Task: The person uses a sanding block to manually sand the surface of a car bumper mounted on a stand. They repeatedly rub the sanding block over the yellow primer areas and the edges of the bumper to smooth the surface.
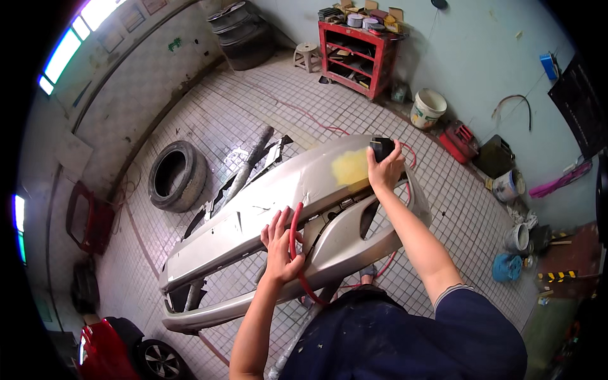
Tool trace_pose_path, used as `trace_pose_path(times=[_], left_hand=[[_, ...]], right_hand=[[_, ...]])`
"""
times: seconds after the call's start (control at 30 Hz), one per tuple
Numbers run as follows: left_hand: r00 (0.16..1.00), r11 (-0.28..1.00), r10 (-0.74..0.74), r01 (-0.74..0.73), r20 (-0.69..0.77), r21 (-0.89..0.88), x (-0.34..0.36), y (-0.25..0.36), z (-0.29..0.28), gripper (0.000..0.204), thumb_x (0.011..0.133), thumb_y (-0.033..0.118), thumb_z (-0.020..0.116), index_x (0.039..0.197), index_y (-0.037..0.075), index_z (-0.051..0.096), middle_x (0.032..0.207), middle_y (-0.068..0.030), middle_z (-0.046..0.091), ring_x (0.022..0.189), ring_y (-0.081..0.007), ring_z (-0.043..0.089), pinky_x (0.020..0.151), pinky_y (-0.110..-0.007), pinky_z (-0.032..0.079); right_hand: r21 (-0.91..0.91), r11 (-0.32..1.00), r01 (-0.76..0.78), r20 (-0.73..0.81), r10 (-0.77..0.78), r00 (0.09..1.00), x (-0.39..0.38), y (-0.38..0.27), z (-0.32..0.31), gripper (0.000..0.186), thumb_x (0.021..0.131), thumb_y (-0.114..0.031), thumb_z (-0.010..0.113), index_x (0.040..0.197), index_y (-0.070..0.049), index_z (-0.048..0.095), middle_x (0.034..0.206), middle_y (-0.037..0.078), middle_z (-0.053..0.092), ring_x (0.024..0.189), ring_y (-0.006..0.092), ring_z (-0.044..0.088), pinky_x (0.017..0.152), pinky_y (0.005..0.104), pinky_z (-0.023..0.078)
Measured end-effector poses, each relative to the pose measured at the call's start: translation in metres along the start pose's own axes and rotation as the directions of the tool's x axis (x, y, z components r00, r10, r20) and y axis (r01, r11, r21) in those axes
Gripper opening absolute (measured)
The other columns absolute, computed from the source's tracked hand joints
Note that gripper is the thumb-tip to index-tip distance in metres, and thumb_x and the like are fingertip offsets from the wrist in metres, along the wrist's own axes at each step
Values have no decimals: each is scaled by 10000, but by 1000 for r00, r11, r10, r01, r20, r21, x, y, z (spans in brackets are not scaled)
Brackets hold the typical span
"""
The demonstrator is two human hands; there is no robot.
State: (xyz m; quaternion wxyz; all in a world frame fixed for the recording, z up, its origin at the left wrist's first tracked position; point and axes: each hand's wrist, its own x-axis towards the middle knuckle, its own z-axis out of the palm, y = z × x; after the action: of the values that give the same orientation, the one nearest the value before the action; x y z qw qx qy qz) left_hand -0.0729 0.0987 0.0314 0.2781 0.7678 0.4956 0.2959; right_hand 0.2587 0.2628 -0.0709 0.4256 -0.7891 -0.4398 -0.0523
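Observation:
A silver-beige car bumper (272,218) stretches across the middle, with a yellowish patch (350,167) on its right part. My right hand (384,168) is closed around a black block-like tool (381,148) beside that patch; its exact kind and underside are hidden. At the bumper's middle, my left hand (278,248) rests its outstretched fingers on the surface. A red hose (293,235) runs across this hand, caught between thumb and index finger. Below the hand, the hose curves down towards my body.
Beyond the bumper lie a tire (178,176) and a grey tube (250,158). A red shelf cart (354,60), a stool (306,56) and a white bucket (428,107) stand by the wall. More red hose (310,117) crosses the tiled floor. A red car (107,351) is at lower left.

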Motion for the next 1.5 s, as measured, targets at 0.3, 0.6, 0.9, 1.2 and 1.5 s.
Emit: trace_pose_path(times=[0.3,0.6,0.9,1.2,1.5], left_hand=[[1000,1000,-24,24,13,-5,2,3,1,448,581,302,607,964,76,659,1696,-277,335,1591,-491,211,1263,-583,45],[1000,999,-2,2,10,32,3,-5,5,530,748,522,592,971,44,641,1691,-289,343,1578,-479,240,1246,-585,77],[1000,999,3,-4,19,33,6,3,6,510,726,508,595,931,41,613,1672,-288,371,1552,-475,276,1231,-554,118],[1000,999,12,-11,-23,42,0,-5,6,513,695,486,600,956,44,610,1658,-295,387,1543,-453,296,1231,-532,133],[1000,999,-9,9,0,53,8,4,10,426,665,438,626,898,81,637,1678,-263,377,1562,-444,268,1239,-537,106]], right_hand=[[66,993,98,-135,-89,987,3,5,5,935,963,-665,660,1527,34,400,1258,236,585,1148,415,561,971,543,454],[279,914,295,55,-322,945,-73,-121,-38,877,931,-706,664,1390,22,497,1205,226,585,1087,393,569,940,515,443],[101,982,161,-70,-155,985,1,-8,-10,849,956,-740,596,1341,9,488,1162,205,553,1084,380,545,932,542,406],[335,811,479,-78,-483,872,-41,-79,-27,761,949,-662,662,1292,6,538,1129,198,577,1080,371,565,951,524,411],[197,916,349,-86,-338,937,-36,-46,-22,713,986,-647,619,1270,1,528,1115,200,571,1065,376,563,930,512,410]])
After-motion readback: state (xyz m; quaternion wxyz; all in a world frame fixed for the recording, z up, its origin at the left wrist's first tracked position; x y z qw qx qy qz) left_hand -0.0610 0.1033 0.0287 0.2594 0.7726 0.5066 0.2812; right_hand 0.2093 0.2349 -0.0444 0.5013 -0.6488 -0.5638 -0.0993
